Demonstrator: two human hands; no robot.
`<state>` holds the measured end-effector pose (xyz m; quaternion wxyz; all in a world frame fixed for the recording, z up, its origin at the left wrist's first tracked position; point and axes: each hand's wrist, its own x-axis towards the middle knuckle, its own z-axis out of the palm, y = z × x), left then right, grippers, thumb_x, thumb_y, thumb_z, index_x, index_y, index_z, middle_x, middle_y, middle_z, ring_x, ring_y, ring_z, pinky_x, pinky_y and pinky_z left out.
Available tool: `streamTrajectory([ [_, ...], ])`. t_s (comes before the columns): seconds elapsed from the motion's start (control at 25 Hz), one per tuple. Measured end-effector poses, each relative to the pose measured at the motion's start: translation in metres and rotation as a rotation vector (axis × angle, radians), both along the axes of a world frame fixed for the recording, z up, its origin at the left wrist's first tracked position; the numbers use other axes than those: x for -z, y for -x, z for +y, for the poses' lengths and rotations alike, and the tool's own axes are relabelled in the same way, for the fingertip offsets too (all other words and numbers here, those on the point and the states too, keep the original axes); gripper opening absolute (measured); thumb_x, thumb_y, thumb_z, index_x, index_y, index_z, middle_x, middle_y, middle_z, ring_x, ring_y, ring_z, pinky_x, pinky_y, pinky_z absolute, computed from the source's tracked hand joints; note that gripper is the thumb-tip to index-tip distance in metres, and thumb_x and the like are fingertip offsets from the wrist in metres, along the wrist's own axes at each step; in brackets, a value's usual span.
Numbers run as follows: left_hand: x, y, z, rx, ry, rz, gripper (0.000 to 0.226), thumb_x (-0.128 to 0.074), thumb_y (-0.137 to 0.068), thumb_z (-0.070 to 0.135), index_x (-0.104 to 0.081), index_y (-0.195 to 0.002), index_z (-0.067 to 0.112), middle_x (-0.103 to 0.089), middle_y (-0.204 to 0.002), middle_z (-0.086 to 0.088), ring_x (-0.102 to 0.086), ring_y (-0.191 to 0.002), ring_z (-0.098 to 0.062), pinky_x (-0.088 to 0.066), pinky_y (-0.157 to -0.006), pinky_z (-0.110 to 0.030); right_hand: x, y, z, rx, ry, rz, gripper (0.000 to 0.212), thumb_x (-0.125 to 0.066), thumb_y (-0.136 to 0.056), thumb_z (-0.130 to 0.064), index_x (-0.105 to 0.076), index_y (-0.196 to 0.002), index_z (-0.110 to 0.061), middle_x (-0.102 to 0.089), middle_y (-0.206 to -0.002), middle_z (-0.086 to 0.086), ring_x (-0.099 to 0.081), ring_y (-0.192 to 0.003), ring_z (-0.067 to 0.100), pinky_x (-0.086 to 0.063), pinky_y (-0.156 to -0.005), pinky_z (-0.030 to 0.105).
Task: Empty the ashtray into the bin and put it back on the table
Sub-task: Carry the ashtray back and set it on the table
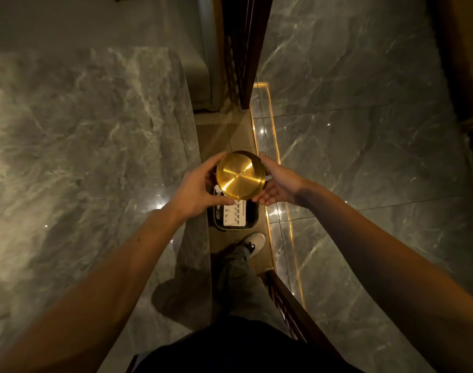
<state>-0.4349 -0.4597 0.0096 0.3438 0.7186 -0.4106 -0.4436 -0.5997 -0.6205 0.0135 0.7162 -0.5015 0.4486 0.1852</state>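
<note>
A round golden metal ashtray (238, 174) is held between both hands, directly above a small dark bin (256, 211) on the floor. Its shiny flat face is turned toward me; whether that is its inside or its underside I cannot tell. My left hand (195, 187) grips its left rim, fingers curled over the top and thumb at the bottom. My right hand (277, 183) clasps the right rim. Inside the bin lies a white card-like piece of rubbish (234, 215). The grey marble table (82, 146) spreads out to the left.
A tall marble wall panel (364, 117) with a glowing light strip at its foot bounds the right side. A dark wooden partition (242, 49) stands ahead. My leg and a light shoe (252, 242) are just behind the bin in a narrow floor gap.
</note>
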Motion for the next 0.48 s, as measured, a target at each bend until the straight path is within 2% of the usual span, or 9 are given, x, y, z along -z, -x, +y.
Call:
streamTrajectory([
  [0.12, -0.01, -0.018, 0.021, -0.047, 0.022, -0.025, 0.103, -0.089, -0.059, 0.019, -0.036, -0.147, 0.024, -0.053, -0.128, 0.014, -0.054, -0.112, -0.002, -0.042, -0.087, -0.002, -0.008, -0.018, 0.016, -0.046, 0.043, -0.05, 0.073, -0.023, -0.091, -0.071, -0.055, -0.117, -0.011, -0.072, -0.082, 0.018, -0.067, -0.068, 0.021, -0.055, -0.064, 0.031],
  [0.2, -0.016, -0.029, 0.035, -0.092, 0.04, -0.019, 0.102, -0.089, -0.059, 0.02, -0.037, -0.146, 0.024, -0.055, -0.126, 0.013, -0.056, -0.11, 0.001, -0.041, -0.087, -0.001, -0.013, -0.033, 0.029, -0.066, 0.126, -0.076, 0.069, -0.023, -0.093, -0.069, -0.059, -0.111, -0.013, -0.07, -0.084, 0.014, -0.067, -0.07, 0.02, -0.055, -0.066, 0.032],
  [0.28, -0.022, -0.04, 0.051, -0.143, 0.073, -0.01, 0.1, -0.09, -0.058, 0.022, -0.04, -0.145, 0.024, -0.058, -0.124, 0.011, -0.058, -0.108, 0.002, -0.044, -0.087, -0.004, -0.019, -0.048, 0.046, -0.053, 0.203, -0.099, 0.06, -0.025, -0.095, -0.064, -0.061, -0.103, -0.017, -0.067, -0.088, 0.011, -0.065, -0.075, 0.021, -0.057, -0.076, 0.039],
  [0.36, -0.025, -0.053, 0.069, -0.172, 0.102, -0.013, 0.097, -0.09, -0.058, 0.027, -0.042, -0.143, 0.026, -0.06, -0.125, 0.01, -0.06, -0.111, -0.002, -0.048, -0.091, -0.012, -0.028, -0.064, 0.065, 0.007, 0.224, -0.135, 0.054, -0.029, -0.099, -0.056, -0.062, -0.1, -0.014, -0.065, -0.091, 0.013, -0.063, -0.08, 0.025, -0.054, -0.083, 0.045],
  [0.44, -0.028, -0.065, 0.085, -0.199, 0.107, -0.019, 0.095, -0.09, -0.058, 0.03, -0.043, -0.14, 0.03, -0.06, -0.121, 0.016, -0.06, -0.11, -0.002, -0.05, -0.094, -0.019, -0.036, -0.078, 0.086, 0.087, 0.24, -0.2, 0.042, -0.034, -0.102, -0.043, -0.061, -0.108, -0.013, -0.062, -0.093, 0.017, -0.061, -0.083, 0.028, -0.054, -0.079, 0.043],
  [0.48, -0.029, -0.071, 0.093, -0.214, 0.108, -0.02, 0.095, -0.09, -0.057, 0.03, -0.043, -0.14, 0.03, -0.06, -0.12, 0.017, -0.06, -0.109, -0.001, -0.05, -0.094, -0.021, -0.039, -0.084, 0.095, 0.109, 0.266, -0.237, 0.037, -0.036, -0.103, -0.036, -0.058, -0.12, -0.013, -0.061, -0.096, 0.017, -0.06, -0.084, 0.029, -0.054, -0.077, 0.04],
])
